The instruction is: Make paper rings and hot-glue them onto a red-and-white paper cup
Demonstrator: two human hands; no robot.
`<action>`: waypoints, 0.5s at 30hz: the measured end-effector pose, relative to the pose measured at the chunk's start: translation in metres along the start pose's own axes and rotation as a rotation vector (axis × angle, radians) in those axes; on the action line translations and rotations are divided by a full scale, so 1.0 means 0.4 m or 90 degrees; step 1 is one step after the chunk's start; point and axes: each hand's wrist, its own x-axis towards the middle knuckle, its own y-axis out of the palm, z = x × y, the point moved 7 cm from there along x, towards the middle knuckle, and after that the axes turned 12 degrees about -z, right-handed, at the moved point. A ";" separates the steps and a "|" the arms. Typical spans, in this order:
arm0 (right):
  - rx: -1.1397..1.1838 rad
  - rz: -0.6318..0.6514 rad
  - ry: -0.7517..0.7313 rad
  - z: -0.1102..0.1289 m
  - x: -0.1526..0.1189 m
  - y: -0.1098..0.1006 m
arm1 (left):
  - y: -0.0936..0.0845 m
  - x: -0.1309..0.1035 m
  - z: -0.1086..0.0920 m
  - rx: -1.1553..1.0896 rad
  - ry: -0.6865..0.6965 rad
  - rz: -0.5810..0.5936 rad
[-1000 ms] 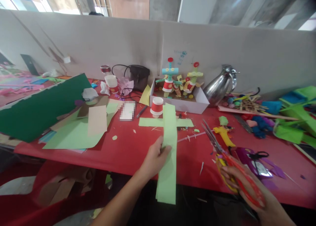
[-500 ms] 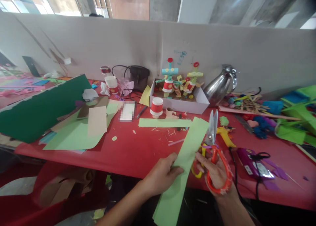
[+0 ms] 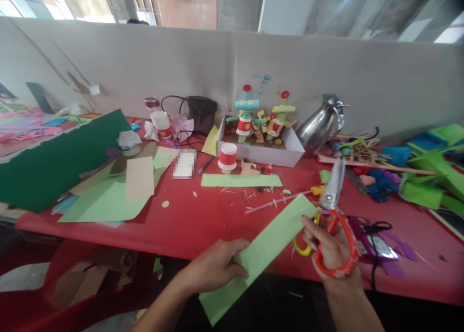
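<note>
A light green paper strip [image 3: 266, 247] slants across the front of the table, its lower end past the edge. My left hand [image 3: 221, 266] pinches its left side between thumb and fingers. Red-handled scissors [image 3: 335, 187] are in my right hand [image 3: 328, 247], blades pointing up and nearly together, and its fingertips touch the strip's upper right end. Another green strip [image 3: 241, 180] lies flat further back. Yellow-handled scissors [image 3: 303, 246] lie partly hidden beside my right hand.
Behind are a red-and-white paper cup [image 3: 227, 157], a white box [image 3: 261, 154] with cup figures and a metal jug [image 3: 321, 124]. Green paper sheets [image 3: 108, 201] lie left by a dark green board [image 3: 61, 163]. A purple box [image 3: 373, 240] is at right.
The held strip has tilted further toward horizontal, its lower end swinging left. My left hand has moved left and slightly down, and my right hand has shifted right with the scissors.
</note>
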 end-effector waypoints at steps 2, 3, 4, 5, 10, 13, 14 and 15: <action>0.026 -0.034 -0.014 0.020 0.014 -0.012 | -0.032 -0.016 0.001 0.029 0.005 -0.005; 0.036 -0.047 -0.020 0.028 0.020 -0.018 | -0.047 -0.022 0.002 0.035 0.009 -0.015; 0.044 -0.056 -0.027 0.035 0.023 -0.023 | -0.059 -0.027 0.003 0.041 0.014 -0.026; 0.049 -0.063 -0.031 0.041 0.025 -0.028 | -0.068 -0.031 0.005 0.046 0.018 -0.042; 0.072 -0.041 -0.017 0.046 -0.001 -0.047 | -0.119 -0.021 -0.003 -0.153 0.038 -0.259; 0.043 0.109 0.081 0.013 -0.050 -0.013 | -0.172 0.001 -0.019 -0.362 0.061 -0.459; 0.022 0.177 0.124 -0.004 -0.074 0.004 | -0.193 0.010 -0.022 -0.407 0.065 -0.527; -0.001 0.237 0.163 -0.023 -0.100 0.020 | -0.215 0.020 -0.024 -0.440 0.068 -0.591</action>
